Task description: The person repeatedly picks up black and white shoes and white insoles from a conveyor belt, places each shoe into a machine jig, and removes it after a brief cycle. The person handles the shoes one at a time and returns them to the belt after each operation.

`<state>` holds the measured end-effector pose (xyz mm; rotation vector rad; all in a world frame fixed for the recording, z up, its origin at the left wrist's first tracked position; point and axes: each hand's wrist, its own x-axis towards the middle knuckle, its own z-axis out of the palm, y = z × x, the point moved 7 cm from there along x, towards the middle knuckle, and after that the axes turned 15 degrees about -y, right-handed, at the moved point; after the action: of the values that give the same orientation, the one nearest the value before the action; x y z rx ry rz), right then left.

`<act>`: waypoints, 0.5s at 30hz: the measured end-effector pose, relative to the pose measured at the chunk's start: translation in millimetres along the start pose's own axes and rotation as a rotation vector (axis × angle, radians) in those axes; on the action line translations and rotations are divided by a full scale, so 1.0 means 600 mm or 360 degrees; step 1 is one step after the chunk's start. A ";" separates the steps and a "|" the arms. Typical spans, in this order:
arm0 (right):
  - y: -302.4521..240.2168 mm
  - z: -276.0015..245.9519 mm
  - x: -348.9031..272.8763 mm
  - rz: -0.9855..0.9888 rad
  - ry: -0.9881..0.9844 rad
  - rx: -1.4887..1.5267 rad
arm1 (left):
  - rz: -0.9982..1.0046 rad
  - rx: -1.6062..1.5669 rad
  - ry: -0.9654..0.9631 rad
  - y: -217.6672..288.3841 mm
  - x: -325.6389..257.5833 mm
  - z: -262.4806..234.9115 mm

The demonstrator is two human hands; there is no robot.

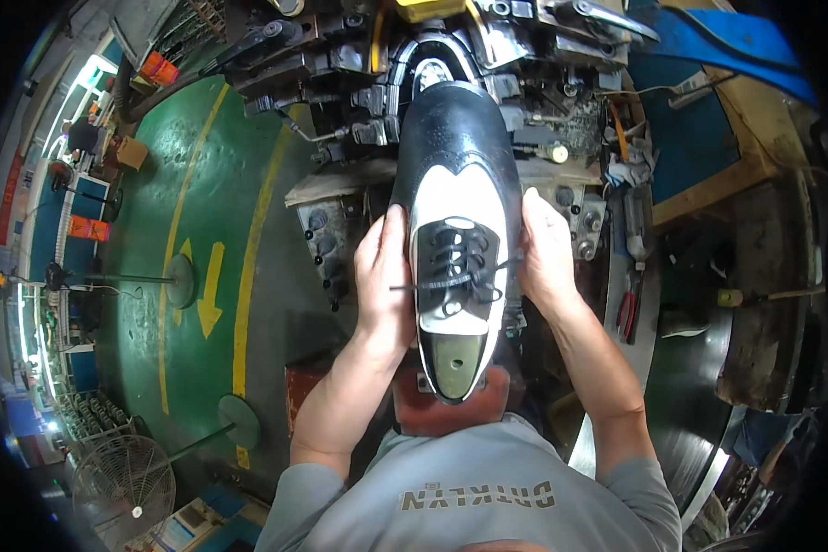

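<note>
Grn flr (138, 331) w/ yel lines (241, 363)

Black-and-white lace-up shoe upper (451, 195) with a wingtip-shaped toe, fitted over an olive-green shoe last (455, 354); laces up, toe pointing away from the wearer. Black laces (457, 262) threaded, loose ends trailing sideways.

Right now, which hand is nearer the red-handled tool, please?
Right: the right hand is left of the tool; the left hand is farther left, across the shoe.

A yellow arrow (213, 290) marks the green floor (133, 354) near a fan (124, 488)
</note>
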<state>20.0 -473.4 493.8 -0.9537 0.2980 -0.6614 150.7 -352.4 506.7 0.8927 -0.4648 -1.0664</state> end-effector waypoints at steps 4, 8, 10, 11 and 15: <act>0.028 -0.020 0.061 0.0158 -0.0047 0.0227 | -0.0016 0.0012 0.0020 -0.004 0.079 -0.040; 0.040 -0.021 0.110 0.0048 0.0066 0.0498 | 0.0138 -0.0156 0.0078 -0.004 0.135 -0.048; 0.053 -0.032 0.130 -0.0008 0.0151 0.0552 | 0.0167 -0.0048 0.0106 0.001 0.151 -0.051; 0.056 -0.030 0.141 -0.0039 0.0190 0.0579 | 0.0185 0.0006 0.0120 0.005 0.159 -0.054; 0.065 -0.028 0.158 -0.0086 0.0234 0.0609 | 0.0171 -0.0050 0.0181 -0.003 0.180 -0.069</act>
<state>99.5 -529.6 456.8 -0.5503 0.2639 -0.8064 226.2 -432.9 472.3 0.8860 -0.3958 -0.9174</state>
